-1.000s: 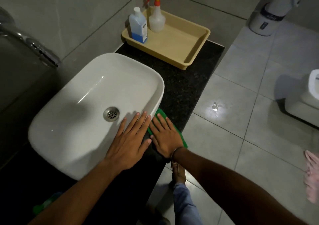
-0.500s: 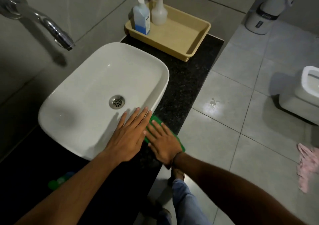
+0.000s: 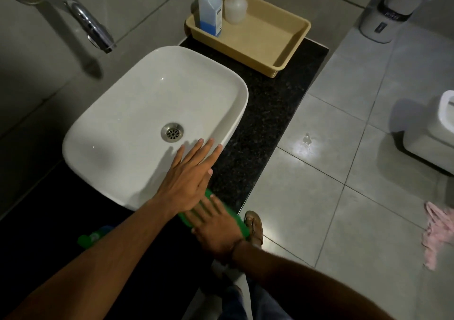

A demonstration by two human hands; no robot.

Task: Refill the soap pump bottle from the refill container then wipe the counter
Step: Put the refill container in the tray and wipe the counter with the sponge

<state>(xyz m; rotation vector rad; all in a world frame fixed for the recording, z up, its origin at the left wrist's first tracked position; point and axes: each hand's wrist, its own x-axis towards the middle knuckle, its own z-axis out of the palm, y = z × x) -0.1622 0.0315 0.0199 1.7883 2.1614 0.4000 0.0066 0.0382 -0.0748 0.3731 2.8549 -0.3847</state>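
The green cloth point(image 3: 231, 215) lies flat on the black speckled counter point(image 3: 267, 113), at the near front edge just beside the white basin point(image 3: 137, 113). Only a narrow strip of the cloth shows on either side of my hands; its full outline and texture are blurred.

My right hand point(image 3: 216, 231) presses palm-down on the cloth with fingers spread and extended, not curled around anything. My left hand point(image 3: 189, 179) is flat and open, fingers straight, resting over the basin's front rim; its heel overlaps my right fingertips.

A green bottle point(image 3: 92, 237) lies on the dark near-left part of the counter, mostly hidden behind my left forearm. I cannot tell its type or whether a pump is fitted.

At the far end of the counter, a beige tray point(image 3: 290, 47) holds a clear bottle with blue liquid point(image 3: 210, 12) and a spray bottle point(image 3: 235, 6). The spray head is cut off by the top edge. A chrome faucet point(image 3: 91, 25) overhangs the basin.
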